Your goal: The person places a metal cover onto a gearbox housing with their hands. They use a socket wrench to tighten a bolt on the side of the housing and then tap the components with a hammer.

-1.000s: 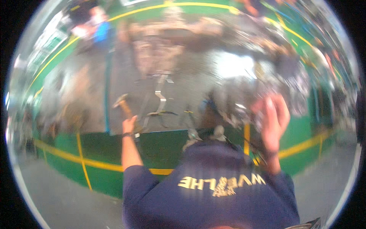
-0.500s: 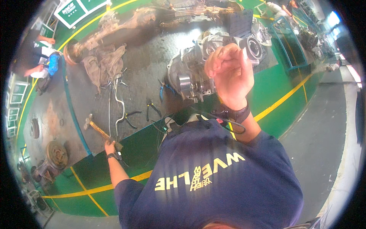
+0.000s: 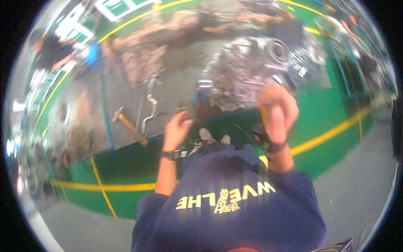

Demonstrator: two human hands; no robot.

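My left hand (image 3: 177,129) is over the near edge of the dark workbench, fingers partly curled with a gap at the thumb. It covers part of the tools there; a small dark-and-yellow tool part (image 3: 181,109) shows just beyond its fingertips. Left of it lies a hammer (image 3: 130,128) with a yellow-brown handle, untouched. My right hand (image 3: 280,113) is raised in front of the metal gearbox-like housing (image 3: 245,69). Its fingers are curled and smeared by motion, so anything in them is hidden. A bent metal rod (image 3: 150,110) lies beyond my left hand.
A crumpled brown cloth (image 3: 142,61) lies farther back on the workbench (image 3: 180,80). A long rusty axle-like part (image 3: 168,25) spans the far side. Someone with a blue item (image 3: 91,54) is at the far left. Green floor with yellow lines surrounds the bench.
My left hand has left the hammer's handle end and moved right, over the tools at the bench edge. My right hand has come lower, its fingers more curled. The view has shifted and blurred.
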